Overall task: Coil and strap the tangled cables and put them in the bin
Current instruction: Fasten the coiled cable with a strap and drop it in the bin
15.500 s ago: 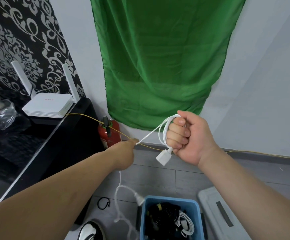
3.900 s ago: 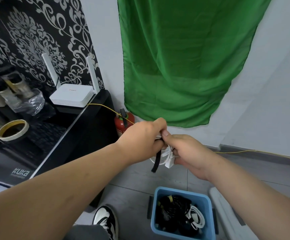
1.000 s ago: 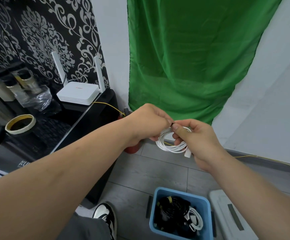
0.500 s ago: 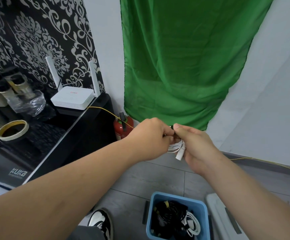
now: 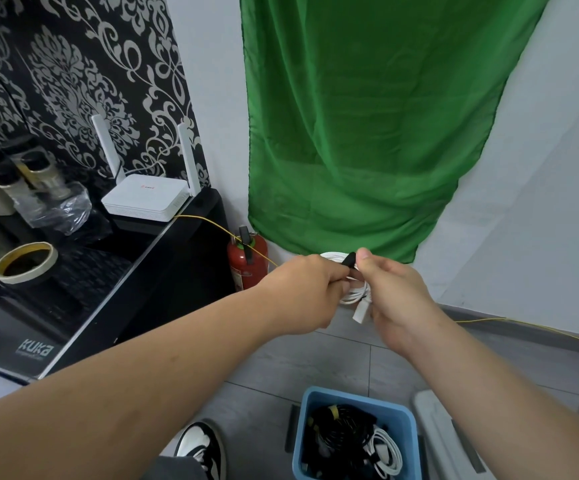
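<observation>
**Head view: strapping step.** My left hand [image 5: 301, 292] is curled round the coiled white cable [image 5: 353, 295]. I hold the cable in the air, in front of the hanging green cloth [image 5: 367, 133] and farther out than the blue plastic bin [image 5: 350, 396] on the grey tiled floor [image 5: 315, 358]. My right hand [image 5: 395, 299] pinches the end of the narrow black strap [image 5: 348, 260] at the top of the coil. The cable's white plug [image 5: 360, 311] hangs free between the two hands. The fingers hide whether the strap is fastened, so I cannot tell.

**Hazards, as I judge them:**
- (a) If the strap is not yet closed, a slip of the right pinch would let it spring off. The loops would then spread in the left hand.
- (b) The dangling plug could catch on the black and white bundles already lying in the bin.
- (c) The coil is not above the bin opening, so releasing it here would drop it on the floor.
- (d) A thin yellow cord [image 5: 218, 227] runs from the white two-antenna router [image 5: 146, 199] past the red fire extinguisher [image 5: 246, 268]. It passes close behind my hands, and a wide sweep could hook it.

**Legible writing:** "KUKA" appears in pale letters on the near face of the black bench [image 5: 108, 306] at left, and the line beneath it is too small to read. The router carries a small red mark that I cannot read.
</observation>
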A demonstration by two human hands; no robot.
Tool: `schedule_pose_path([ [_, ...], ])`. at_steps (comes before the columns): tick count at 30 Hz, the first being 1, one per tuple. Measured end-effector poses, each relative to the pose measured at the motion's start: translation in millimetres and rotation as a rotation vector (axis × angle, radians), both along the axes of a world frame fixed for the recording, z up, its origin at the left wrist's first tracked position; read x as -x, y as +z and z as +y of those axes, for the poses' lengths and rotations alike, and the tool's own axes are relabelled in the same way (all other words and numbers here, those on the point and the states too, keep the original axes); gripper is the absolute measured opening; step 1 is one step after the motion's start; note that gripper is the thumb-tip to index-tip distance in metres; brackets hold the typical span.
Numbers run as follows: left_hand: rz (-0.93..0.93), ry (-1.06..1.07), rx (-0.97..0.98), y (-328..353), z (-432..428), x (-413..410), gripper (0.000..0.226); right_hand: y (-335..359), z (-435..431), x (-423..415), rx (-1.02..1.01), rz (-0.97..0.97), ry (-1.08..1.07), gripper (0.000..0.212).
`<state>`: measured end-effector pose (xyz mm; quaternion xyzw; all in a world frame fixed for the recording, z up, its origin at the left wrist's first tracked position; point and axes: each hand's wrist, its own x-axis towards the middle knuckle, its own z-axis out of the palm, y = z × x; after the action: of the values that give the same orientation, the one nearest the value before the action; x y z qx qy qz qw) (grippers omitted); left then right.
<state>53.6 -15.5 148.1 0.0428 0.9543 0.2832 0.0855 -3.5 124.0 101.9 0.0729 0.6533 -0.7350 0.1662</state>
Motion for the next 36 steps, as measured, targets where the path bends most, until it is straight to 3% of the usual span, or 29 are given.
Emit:
schedule_pose_path([
  [8,-0.178,0.045,-0.382,0.1,-4.5,-2.4,0.03,0.3,1.5,0.5,-0.033,0.036,-0.021,0.017],
  [19,-0.228,0.012,-0.135,4.9,-0.2,-5.8,0.028,3.4,-1.5,-0.6,0.062,-0.019,0.035,0.029],
  [25,-0.267,0.026,-0.022,5.8,-0.2,-8.8,0.042,-0.5,-2.9,0.2,0.132,-0.09,0.115,0.032],
  [29,-0.21,0.043,0.053,0.6,-0.9,-8.2,0.041,0.7,-1.4,0.4,0.148,-0.123,0.14,0.024],
  [36,-0.048,0.019,0.342,-5.7,-0.4,-10.4,0.07,4.2,0.2,0.8,0.131,-0.1,0.149,0.02],
])
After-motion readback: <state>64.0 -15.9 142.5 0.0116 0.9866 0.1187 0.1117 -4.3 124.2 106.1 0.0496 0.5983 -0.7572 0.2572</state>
